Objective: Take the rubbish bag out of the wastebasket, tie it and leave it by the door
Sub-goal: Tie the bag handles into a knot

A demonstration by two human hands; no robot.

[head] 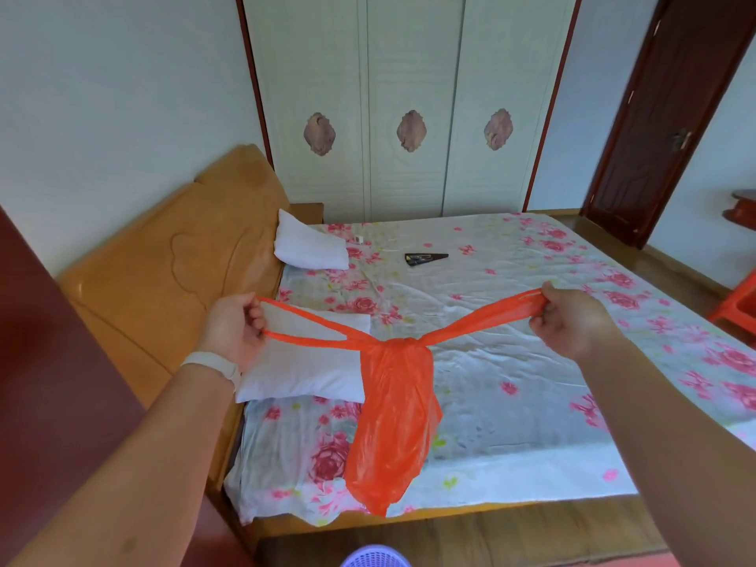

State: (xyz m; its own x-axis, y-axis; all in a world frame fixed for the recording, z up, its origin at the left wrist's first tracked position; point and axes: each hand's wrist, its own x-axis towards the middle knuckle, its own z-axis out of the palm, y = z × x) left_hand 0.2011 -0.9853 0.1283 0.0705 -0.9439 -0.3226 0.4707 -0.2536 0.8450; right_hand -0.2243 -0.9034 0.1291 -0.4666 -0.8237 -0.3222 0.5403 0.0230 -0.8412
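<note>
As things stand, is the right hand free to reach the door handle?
Probably not: the right hand is gripping one handle of the orange bag, pulled taut against the left hand, and the door handle lies beyond the bed.

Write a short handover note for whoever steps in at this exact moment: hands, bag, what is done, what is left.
Left hand: shut on the left handle loop of the orange bag.
Right hand: shut on the right handle, pulled taut.
The bag hangs in the air between both hands, in front of the bed; a knot is gathered at its neck.
The lilac wastebasket sits on the floor below; only its rim is in view.
Done: bag is out, first knot is cinched.
Left: secure the knot if needed, then carry the bag to the brown door at the far right.
</note>
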